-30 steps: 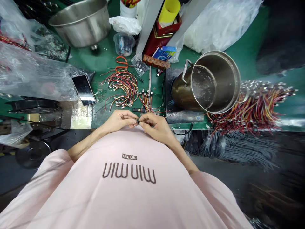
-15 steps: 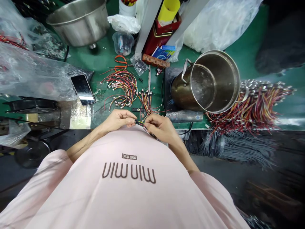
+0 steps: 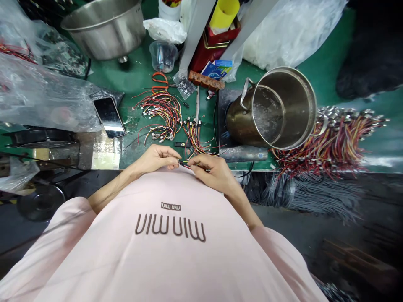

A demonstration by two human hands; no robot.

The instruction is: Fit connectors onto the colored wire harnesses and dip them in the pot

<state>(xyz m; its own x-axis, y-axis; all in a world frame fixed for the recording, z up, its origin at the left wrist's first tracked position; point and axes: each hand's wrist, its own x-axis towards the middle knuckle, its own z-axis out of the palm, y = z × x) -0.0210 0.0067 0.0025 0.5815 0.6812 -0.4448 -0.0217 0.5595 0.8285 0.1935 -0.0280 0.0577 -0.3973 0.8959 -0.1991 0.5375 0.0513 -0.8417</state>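
My left hand (image 3: 155,159) and my right hand (image 3: 212,170) meet just above the bench edge, over my pink shirt. Both pinch a short multicoloured wire lead (image 3: 189,166), whose small black connector (image 3: 181,163) sits at the left fingertips. Just beyond my hands lie two loose groups of wire leads with metal-and-white connectors, one (image 3: 160,113) on the left and one (image 3: 195,136) closer to my right hand. A small black part (image 3: 179,144) lies on the green mat just above my left hand.
A steel pot (image 3: 270,109) stands on a metal plate at right, beside a large bundle of leads (image 3: 333,142). A smartphone (image 3: 109,117), orange-handled pliers (image 3: 159,82), a plastic cup (image 3: 163,56), a steel bowl (image 3: 103,29) and plastic bags crowd the bench.
The lead has swung from slanting down-right to nearly level between my fingers. My right hand has shifted slightly right, and the hands are further apart than one second ago.
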